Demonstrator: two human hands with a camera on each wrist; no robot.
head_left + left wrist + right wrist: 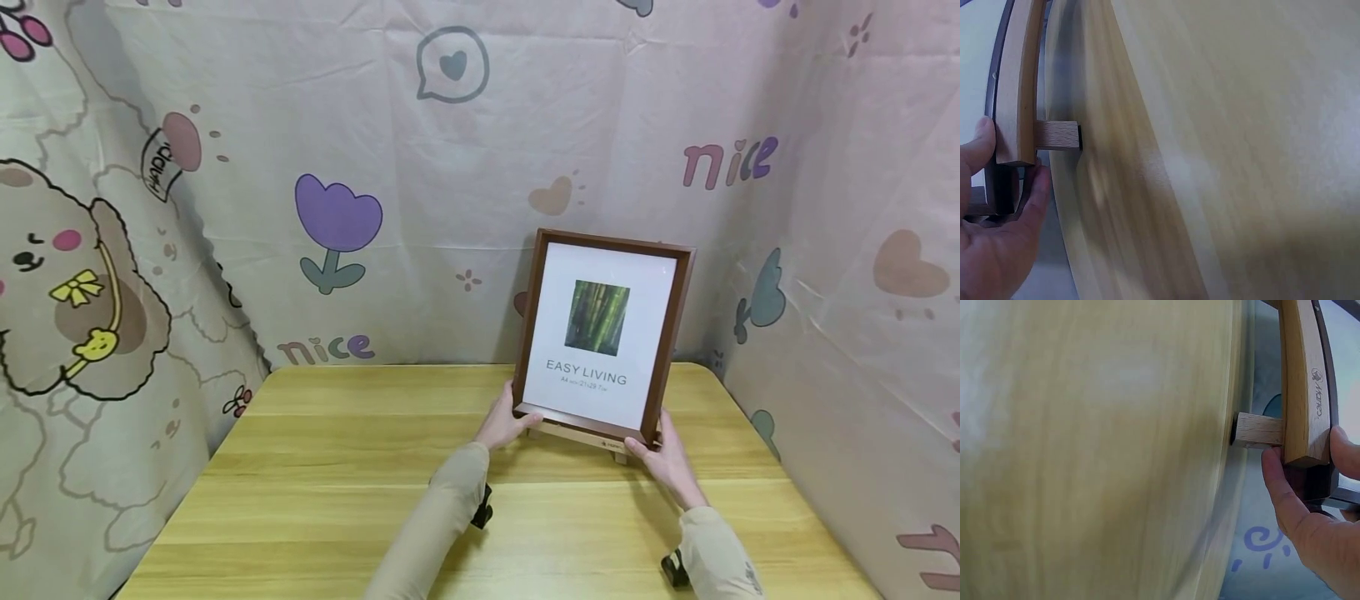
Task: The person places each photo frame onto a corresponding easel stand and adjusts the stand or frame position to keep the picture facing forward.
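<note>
A brown picture frame (600, 421) leans back on a small wooden easel (581, 437) at the right rear of the table. Behind its glass is a white sheet with a green bamboo picture and the words EASY LIVING. My left hand (504, 421) grips the frame's lower left corner, thumb on the front. At the lower right corner my right hand (667, 458) pinches the frame the same way. In the left wrist view the easel's ledge (1016, 94) runs along the frame's bottom edge, with a short foot below. The right wrist view shows the ledge's printed logo. The easel's back is hidden.
The wooden table (337, 467) has its far edge against a patterned cloth (450, 167), which also hangs on both sides. Black wrist devices (482, 507) sit under both sleeves.
</note>
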